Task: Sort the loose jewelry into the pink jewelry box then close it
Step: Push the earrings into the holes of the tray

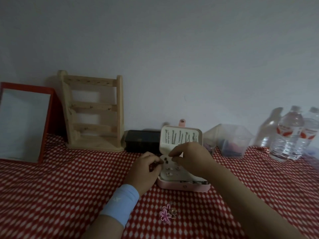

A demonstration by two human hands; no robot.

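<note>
The pink jewelry box (pixel 185 186) lies open on the red-and-white cloth, its lid (pixel 179 135) upright with several silver pieces hanging inside. Small earrings (pixel 168 169) sit on the cream tray in its base. My left hand (pixel 146 169), a light blue band on its wrist, rests at the box's left edge with fingers curled around something small and dark. My right hand (pixel 191 157) hovers over the tray, thumb and forefinger pinched together; whether they hold a piece is too small to tell. A pink flower-shaped piece (pixel 164 215) and a small gold-toned piece (pixel 173 213) lie loose in front of the box.
A wooden jewelry stand (pixel 94 111) and a red-framed mirror (pixel 24 123) lean at the back left. A black box (pixel 142 140) sits behind the pink one. A clear plastic tub (pixel 231 140) and water bottles (pixel 290 133) stand at the right.
</note>
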